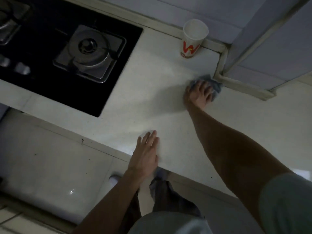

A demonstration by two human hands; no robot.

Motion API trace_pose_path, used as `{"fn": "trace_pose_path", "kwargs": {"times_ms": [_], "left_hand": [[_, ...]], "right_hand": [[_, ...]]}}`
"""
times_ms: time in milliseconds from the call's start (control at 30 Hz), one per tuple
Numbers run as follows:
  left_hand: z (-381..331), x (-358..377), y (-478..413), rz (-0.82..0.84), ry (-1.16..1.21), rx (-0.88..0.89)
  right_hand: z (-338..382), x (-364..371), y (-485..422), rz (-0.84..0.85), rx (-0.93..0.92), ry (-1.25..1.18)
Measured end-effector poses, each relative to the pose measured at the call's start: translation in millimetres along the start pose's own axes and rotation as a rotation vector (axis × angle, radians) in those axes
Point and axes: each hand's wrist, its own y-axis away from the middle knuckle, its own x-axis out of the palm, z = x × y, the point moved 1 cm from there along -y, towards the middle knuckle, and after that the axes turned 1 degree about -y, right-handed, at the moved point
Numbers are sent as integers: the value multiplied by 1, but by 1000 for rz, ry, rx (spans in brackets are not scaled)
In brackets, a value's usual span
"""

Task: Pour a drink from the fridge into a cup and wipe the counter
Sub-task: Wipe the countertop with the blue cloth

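Note:
A white paper cup (193,39) with a red and yellow W stands upright at the back of the white counter (152,92), by the wall. My right hand (200,93) presses a crumpled blue cloth (214,83) onto the counter, in front of the cup and near the wall corner. The fingers are spread over the cloth, and most of it is hidden beneath the hand. My left hand (146,152) lies flat on the counter's front edge with straight fingers and holds nothing. No drink container is in view.
A black gas hob (70,53) with a steel burner fills the counter's left part. A tiled wall corner (253,56) juts out on the right behind the cloth. White cabinet fronts (50,157) hang below the counter edge.

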Motion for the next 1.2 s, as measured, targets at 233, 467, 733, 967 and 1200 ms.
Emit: {"fn": "trace_pose_path", "kwargs": {"times_ms": [233,467,733,967,1200], "left_hand": [[2,-4,3,-58,104,1],[0,-4,-3,-96,35,-63],[7,-8,-11,-24,67,-66],[9,-10,-12,-11,105,-52],[15,3,1,-135,47,31]], "right_hand": [[92,31,0,195,-538,258],[22,25,21,283,-1140,331],[-7,-9,-30,-10,-589,270],[89,52,36,59,-509,146],[85,74,116,321,-1149,165]]}}
